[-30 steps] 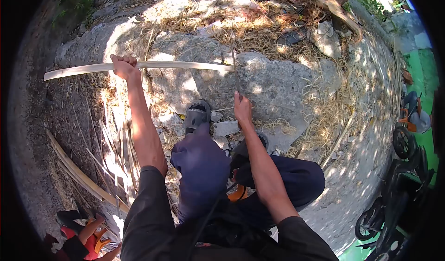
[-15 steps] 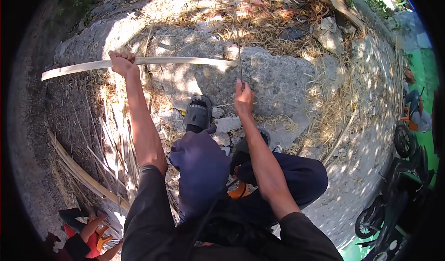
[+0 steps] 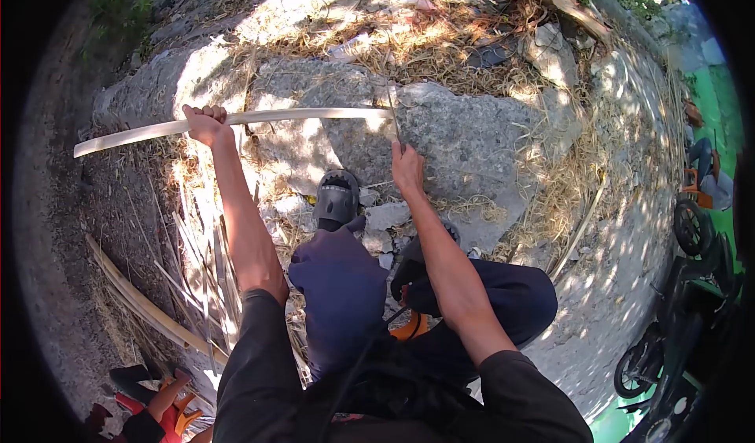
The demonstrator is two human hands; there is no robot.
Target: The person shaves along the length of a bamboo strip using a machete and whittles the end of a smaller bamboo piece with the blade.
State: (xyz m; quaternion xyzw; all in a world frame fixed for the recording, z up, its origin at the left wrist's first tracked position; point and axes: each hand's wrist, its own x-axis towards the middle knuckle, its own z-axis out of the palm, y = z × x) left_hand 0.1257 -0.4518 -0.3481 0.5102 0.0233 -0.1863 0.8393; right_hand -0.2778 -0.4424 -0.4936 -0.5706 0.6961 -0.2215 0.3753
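The left grip (image 3: 207, 125), a clenched fist, grasps a long pale strip (image 3: 295, 114), which crosses it nearly level: a shorter length extends to the left of the grip, a longer one toward the right. The right grip (image 3: 407, 168) is closed around a thin knife (image 3: 398, 131), its handle mostly hidden by the fingers; the blade rises above that grip. The strip's right end lies at the blade, though whether the two touch cannot be told. Beyond both grips lies a rock slab (image 3: 472, 132); below and between them is a dark shoe (image 3: 336, 201), and below the left grip, a heap of loose strips (image 3: 211, 274). The strip, slightly bowed, appears light and springy, stiff enough to span from a single hold, probably dry rather than slippery, and liable to splinter along its edges. The hold near its middle seems well balanced; the end beside the blade is a poor place for fingers.
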